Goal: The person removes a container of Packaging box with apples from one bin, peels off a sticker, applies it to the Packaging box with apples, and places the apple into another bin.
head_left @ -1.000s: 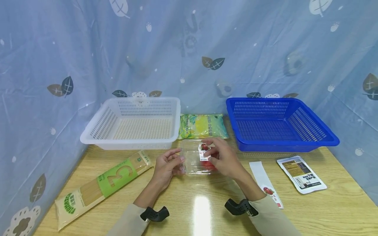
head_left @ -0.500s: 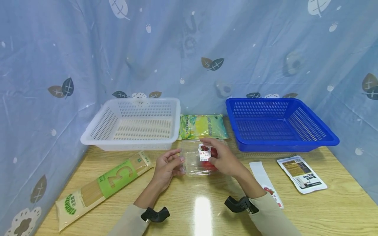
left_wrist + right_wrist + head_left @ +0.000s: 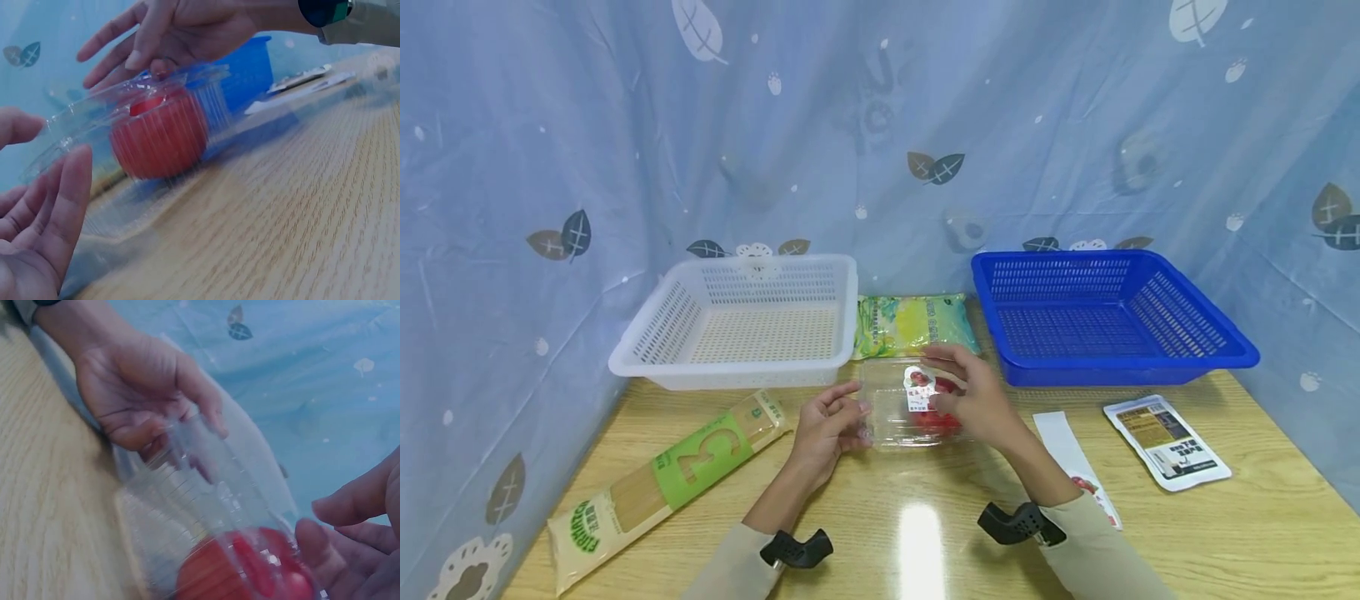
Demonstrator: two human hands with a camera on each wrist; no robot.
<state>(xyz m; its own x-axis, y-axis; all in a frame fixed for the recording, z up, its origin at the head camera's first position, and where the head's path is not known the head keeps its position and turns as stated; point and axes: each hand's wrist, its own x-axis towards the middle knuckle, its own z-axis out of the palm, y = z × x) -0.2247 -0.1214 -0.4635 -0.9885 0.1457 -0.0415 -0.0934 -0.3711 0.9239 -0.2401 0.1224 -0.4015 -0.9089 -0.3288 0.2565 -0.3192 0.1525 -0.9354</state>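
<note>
Fingers [image 3: 852, 410] of left hand [image 3: 822, 425] grip clear box [image 3: 887, 417]; right hand [image 3: 976, 400] spread loosely over it, thumb touching lid

Wooden table [image 3: 857, 525]: beneath everything.
Blue basket [image 3: 1112, 364]: rear right.
White basket [image 3: 730, 368]: rear left.
Noodle packet [image 3: 703, 461]: long, slanted, before white basket.
Yellow-green packet [image 3: 917, 321]: between baskets.
Clear box: mid-table, just before yellow-green packet.
Pouch [image 3: 1167, 442]: flat, before blue basket.
White strip [image 3: 1063, 446]: between box and pouch.
Red contents [image 3: 934, 423], rounded: inside box, right-hand side.
Label [image 3: 919, 387]: on lid.

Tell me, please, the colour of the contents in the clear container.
The contents are red, clearest in the left wrist view.
</note>
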